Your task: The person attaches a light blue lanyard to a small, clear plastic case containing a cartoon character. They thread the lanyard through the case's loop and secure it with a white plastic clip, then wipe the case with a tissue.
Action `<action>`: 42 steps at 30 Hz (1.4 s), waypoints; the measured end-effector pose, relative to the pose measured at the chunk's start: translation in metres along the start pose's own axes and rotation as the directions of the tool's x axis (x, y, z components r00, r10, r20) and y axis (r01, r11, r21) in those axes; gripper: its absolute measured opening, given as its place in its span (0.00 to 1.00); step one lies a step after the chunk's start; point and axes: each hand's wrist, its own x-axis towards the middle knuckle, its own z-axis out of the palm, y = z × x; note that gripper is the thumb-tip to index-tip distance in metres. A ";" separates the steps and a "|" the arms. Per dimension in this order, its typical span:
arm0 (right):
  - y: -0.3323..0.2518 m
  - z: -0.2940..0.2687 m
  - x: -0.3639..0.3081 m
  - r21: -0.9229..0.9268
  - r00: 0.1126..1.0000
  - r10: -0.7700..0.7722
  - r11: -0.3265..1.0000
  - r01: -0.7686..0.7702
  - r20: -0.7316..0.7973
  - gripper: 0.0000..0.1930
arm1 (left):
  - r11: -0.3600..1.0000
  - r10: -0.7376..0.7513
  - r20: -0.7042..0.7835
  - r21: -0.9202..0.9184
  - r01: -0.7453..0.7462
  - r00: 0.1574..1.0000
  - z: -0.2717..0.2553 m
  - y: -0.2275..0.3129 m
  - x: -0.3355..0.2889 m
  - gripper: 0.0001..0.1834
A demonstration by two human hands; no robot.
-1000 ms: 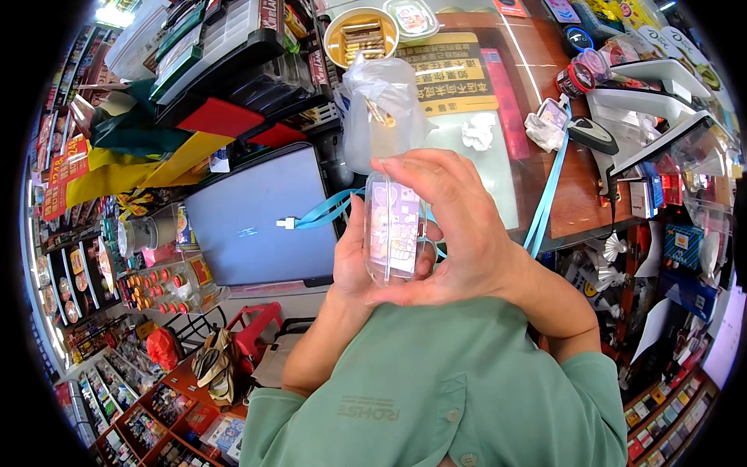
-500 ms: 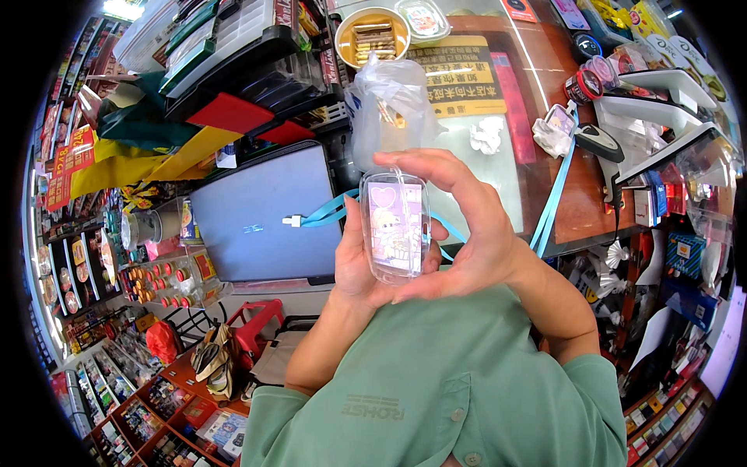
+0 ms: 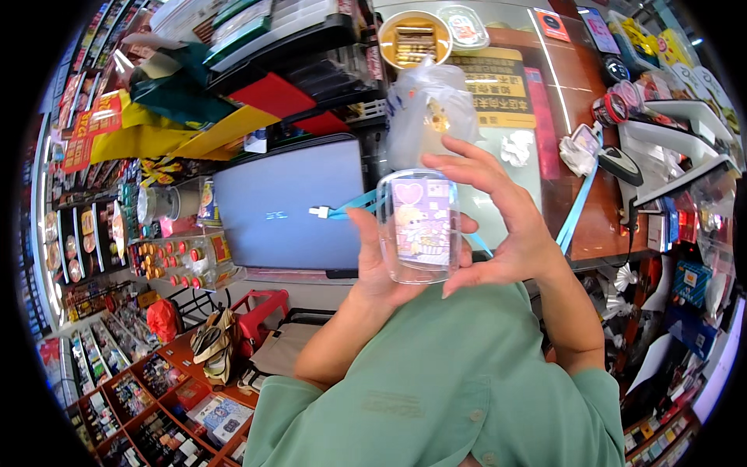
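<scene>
A clear plastic card case (image 3: 424,226) with a rounded outline and a lilac cartoon picture is held up in front of my chest. My left hand (image 3: 377,261) grips it from the left and behind, its thumb up along the side and fingertips showing past the right edge. My right hand (image 3: 506,214) curves round the right side, fingers at the top rim and thumb by the lower right corner. A light blue lanyard (image 3: 350,208) runs behind the case; its white clip (image 3: 317,211) lies over a grey-blue laptop lid (image 3: 288,210).
Beyond the case stands a whitish plastic bag (image 3: 432,113), with a round tub of wrapped sticks (image 3: 387,47) behind it. Crumpled tissue (image 3: 516,148) lies on the glass counter. At right are another blue strap (image 3: 580,206) and a handheld scanner (image 3: 620,166). Packed shelves crowd the left.
The case has turned to face me more squarely, showing its picture more fully. My right thumb has drawn back toward its lower right corner. The whole view has shifted slightly.
</scene>
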 end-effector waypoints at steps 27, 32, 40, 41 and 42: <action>-0.041 0.004 0.003 -0.486 0.991 0.076 0.874 -0.015 0.106 0.51 | 0.963 0.083 -0.144 0.265 -0.043 0.986 0.017 0.001 -0.003 0.47; -0.039 0.013 0.001 -0.496 0.992 0.101 0.867 -0.048 0.081 0.51 | 0.960 0.069 -0.192 0.278 -0.014 0.979 0.021 0.001 -0.001 0.51; -0.045 -0.002 0.011 -0.478 0.996 0.050 0.878 -0.010 0.070 0.51 | 0.949 0.055 -0.141 0.314 -0.008 0.988 0.021 0.003 -0.002 0.56; -0.045 -0.002 0.011 -0.492 0.994 0.058 0.871 -0.007 0.089 0.51 | 0.950 0.053 -0.149 0.312 -0.004 0.987 0.021 0.003 -0.002 0.56; -0.046 -0.002 0.013 -0.504 0.992 0.065 0.864 -0.002 0.108 0.51 | 0.951 0.053 -0.158 0.311 -0.001 0.986 0.021 0.003 -0.002 0.56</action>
